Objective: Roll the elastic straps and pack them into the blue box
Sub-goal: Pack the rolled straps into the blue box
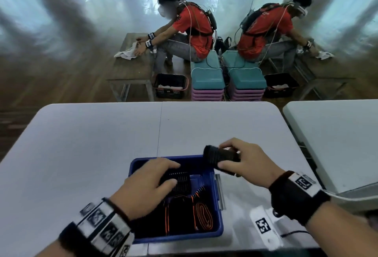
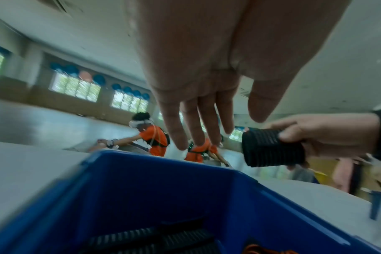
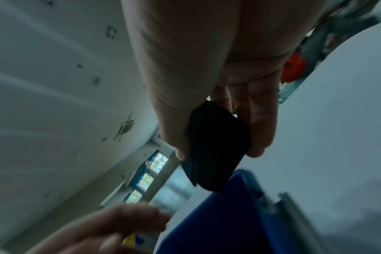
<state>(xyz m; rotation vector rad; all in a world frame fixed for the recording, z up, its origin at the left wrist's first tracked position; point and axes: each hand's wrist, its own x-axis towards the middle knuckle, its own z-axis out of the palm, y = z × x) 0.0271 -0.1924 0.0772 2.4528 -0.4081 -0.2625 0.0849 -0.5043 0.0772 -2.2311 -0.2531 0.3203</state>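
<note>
the packing step is in hand: the right hand [image 1: 249, 160] pinches a rolled black strap [image 1: 222, 156] above the far right corner of the blue box [image 1: 217, 219]. the left hand [image 1: 146, 183], fingers relaxed and spread, hovers over rolled straps [image 1: 181, 181] already inside. next, i judge, it lowers into a free gap.

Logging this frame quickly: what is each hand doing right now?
Left hand: open, fingers straight above the blue box.
Right hand: grips a rolled black strap.
</note>
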